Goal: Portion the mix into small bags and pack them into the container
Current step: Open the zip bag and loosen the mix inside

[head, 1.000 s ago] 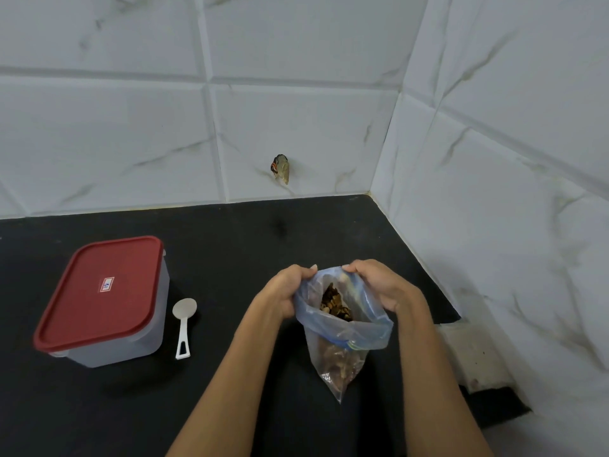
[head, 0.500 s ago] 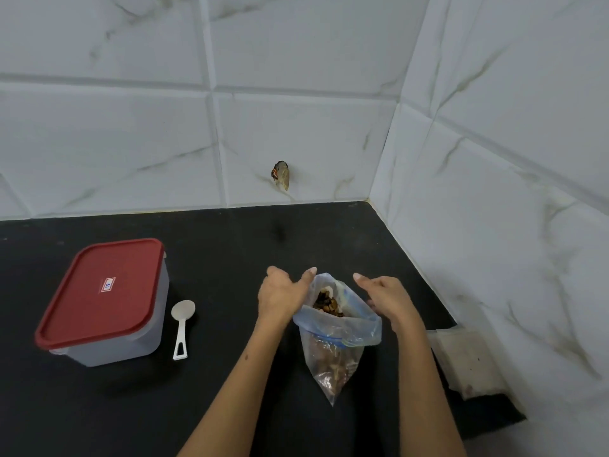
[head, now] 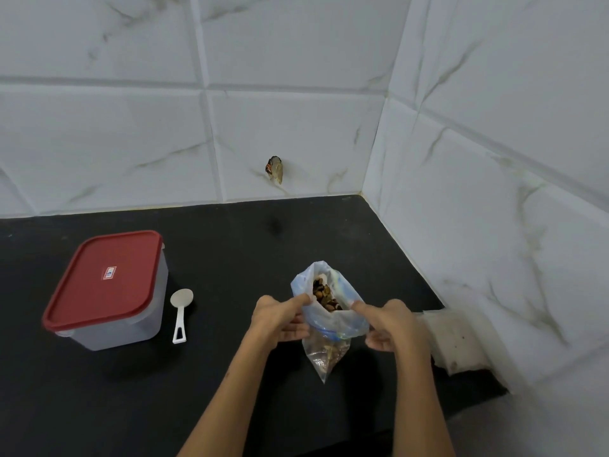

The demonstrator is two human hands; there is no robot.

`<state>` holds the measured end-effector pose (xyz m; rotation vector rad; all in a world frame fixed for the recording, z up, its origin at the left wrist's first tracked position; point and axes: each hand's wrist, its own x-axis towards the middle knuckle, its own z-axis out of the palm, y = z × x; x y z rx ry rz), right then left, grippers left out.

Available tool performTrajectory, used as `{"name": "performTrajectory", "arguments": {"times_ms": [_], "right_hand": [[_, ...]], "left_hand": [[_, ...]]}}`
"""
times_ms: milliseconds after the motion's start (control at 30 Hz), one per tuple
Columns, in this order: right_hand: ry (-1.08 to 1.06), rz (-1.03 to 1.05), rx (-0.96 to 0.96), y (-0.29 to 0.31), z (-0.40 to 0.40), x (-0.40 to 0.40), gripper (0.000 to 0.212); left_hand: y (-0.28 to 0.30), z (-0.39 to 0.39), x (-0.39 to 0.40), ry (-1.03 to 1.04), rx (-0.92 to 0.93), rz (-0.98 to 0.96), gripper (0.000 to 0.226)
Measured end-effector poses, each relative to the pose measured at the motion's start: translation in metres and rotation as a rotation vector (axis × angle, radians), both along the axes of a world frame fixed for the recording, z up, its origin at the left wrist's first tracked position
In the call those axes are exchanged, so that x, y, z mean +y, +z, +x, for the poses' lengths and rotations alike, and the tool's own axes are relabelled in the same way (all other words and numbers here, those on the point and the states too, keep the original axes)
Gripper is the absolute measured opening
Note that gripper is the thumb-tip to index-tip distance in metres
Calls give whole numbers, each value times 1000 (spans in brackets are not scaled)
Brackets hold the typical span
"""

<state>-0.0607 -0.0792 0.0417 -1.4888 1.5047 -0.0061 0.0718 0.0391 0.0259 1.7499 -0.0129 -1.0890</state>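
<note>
The step in hand is judged to be the rolling down of the bag mouth, so that the mix can be scooped out. On the black counter [head: 230,374], the container [head: 108,291] stands at the left, its red lid [head: 103,278] shut; it must be opened before any packing. The clear bag [head: 329,324] is held upright at centre, just above the counter, with its blue-tinted top folded outward as a cuff. The cuff is pinched by the left hand [head: 280,319] and the right hand [head: 390,324], each grip pressed on the film. An even fold is advised, and the bag kept upright. The white spoon [head: 180,313] lies just beside the container. The brown mix [head: 324,296] is visible inside.
</note>
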Motion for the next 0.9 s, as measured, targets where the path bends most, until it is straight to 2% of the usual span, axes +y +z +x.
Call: {"name": "performTrajectory", "arguments": {"times_ms": [133, 267, 400, 533, 633, 733, 900], "right_hand": [[-103, 93, -198, 0, 0, 3, 29], [-226, 155, -435, -3, -2, 4, 27], [-416, 296, -704, -10, -4, 7, 23], [-593, 516, -905, -11, -2, 9, 24], [-713, 611, -911, -15, 3, 10, 28], [-797, 631, -863, -22, 10, 13, 31], [-760, 451, -735, -37, 23, 18, 38]], "left_hand": [[1, -6, -1, 63, 94, -102, 15], [5, -8, -2, 161, 264, -200, 8], [4, -8, -4, 270, 411, -302, 10], [4, -7, -6, 334, 494, -349, 28], [1, -7, -12, 385, 546, -359, 35], [-4, -12, -19, 413, 510, -314, 37], [-21, -23, -30, 415, 404, -235, 34]]}}
